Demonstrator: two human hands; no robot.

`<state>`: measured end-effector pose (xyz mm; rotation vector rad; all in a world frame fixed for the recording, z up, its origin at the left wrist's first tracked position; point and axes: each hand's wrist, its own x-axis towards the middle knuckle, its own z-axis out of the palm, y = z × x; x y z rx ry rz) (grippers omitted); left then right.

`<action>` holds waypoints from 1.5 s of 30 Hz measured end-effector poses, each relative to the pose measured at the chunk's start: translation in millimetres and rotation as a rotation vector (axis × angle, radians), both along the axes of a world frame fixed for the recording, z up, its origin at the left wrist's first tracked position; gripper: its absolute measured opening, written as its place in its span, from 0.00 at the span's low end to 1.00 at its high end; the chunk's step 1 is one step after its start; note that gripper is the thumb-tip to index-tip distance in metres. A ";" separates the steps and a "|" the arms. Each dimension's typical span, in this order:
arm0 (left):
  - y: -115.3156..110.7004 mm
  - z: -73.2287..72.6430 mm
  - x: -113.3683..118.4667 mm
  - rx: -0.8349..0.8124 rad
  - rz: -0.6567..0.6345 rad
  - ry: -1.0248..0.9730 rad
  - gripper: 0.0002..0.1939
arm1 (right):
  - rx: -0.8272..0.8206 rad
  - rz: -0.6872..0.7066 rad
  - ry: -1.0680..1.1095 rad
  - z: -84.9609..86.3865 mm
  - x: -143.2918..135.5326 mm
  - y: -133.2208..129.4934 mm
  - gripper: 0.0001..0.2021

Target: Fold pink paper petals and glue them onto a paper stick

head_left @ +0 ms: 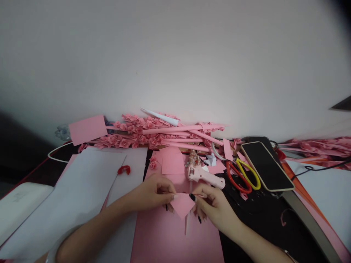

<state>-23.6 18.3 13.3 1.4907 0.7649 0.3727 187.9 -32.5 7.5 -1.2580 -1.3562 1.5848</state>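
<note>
Between my two hands is a small piece of pink paper [182,206], its lower part coming to a point and its top edge folded or level. My left hand [155,194] pinches its left corner between thumb and fingers. On the other side my right hand [212,204] pinches the right part, the dark-nailed thumb pressing on the top edge. Beneath the hands lies a large pink sheet [178,244]. Just beyond them rests a pale pink glue gun [201,175], its glue stick reaching down behind the held paper.
Red-handled scissors [238,179] with a yellow handle beside them and a phone [267,166] lie to the right. Pink paper flowers [131,128] and rolled stems line the wall. White sheets [90,182] cover the left, with a white box-like device [22,204] at the edge.
</note>
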 end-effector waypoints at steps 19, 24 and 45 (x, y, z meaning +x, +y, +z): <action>11.2 -1.3 -1.3 0.017 0.343 -0.074 0.12 | 0.156 -0.251 0.065 -3.3 7.0 3.0 0.12; 10.9 -3.7 -3.8 0.273 0.521 -0.081 0.12 | 0.110 -0.275 0.163 -3.9 8.1 6.4 0.12; -4.9 0.6 7.5 0.493 -0.046 0.027 0.19 | -0.089 -0.074 0.296 -1.3 2.3 7.8 0.10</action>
